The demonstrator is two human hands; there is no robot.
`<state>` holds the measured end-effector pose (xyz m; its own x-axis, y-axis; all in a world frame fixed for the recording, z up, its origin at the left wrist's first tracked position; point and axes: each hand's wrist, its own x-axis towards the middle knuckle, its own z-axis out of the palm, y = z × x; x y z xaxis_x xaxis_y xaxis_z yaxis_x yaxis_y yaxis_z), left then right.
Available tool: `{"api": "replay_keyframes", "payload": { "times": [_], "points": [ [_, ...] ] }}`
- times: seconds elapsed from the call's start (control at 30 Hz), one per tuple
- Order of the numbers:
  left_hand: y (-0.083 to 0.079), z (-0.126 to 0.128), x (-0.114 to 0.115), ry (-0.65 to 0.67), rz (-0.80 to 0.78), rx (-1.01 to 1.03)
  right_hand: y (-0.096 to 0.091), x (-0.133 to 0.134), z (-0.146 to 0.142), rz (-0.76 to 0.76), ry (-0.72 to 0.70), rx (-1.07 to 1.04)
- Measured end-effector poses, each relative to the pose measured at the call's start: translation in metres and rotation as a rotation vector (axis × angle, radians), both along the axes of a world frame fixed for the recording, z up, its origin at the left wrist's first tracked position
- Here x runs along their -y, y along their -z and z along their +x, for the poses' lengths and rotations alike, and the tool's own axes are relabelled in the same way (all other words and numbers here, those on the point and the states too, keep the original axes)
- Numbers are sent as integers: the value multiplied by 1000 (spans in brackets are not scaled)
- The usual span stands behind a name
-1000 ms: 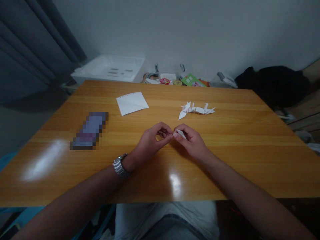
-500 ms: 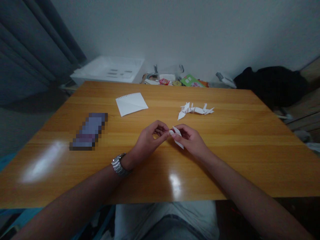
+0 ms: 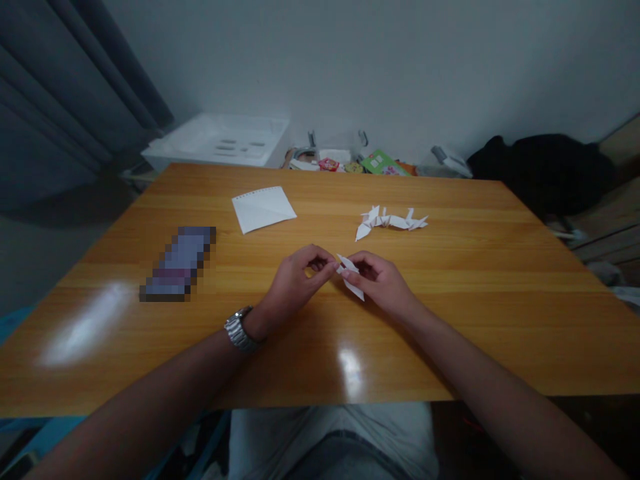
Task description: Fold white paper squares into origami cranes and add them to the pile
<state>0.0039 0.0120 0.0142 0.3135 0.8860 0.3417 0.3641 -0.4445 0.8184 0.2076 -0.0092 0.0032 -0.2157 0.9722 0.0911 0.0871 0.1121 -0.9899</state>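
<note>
Tabletop (image 3: 475, 320) carries sheet (image 3: 263, 209) and cranes (image 3: 390, 221) beyond held paper (image 3: 353, 281).

Bare table (image 3: 500, 320) wood wide open right of the right hand (image 3: 385, 287) and all along the near edge. No passage between the 2 hands: small folded paper (image 3: 353, 285) pinched there together with the left hand (image 3: 293, 287). Farther back, paper figures (image 3: 391, 220) near on the right, flat sheet (image 3: 263, 209) on the left, clear lane between them. Blurred-out object (image 3: 179, 263) well apart on the left.
</note>
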Motion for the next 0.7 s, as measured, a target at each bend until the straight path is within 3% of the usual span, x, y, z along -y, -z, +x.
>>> {"api": "replay_keyframes", "payload": {
  "times": [0.37,0.5,0.7],
  "points": [
    [-5,-7,-6,-102,58,-59,4,-5,2,11,146,64],
    [-5,-8,-7,-139,50,-64,3,-4,3,-6,78,89],
    [-5,-7,-6,-168,36,-33,4,-3,1,-122,-2,-54]
  ]
}}
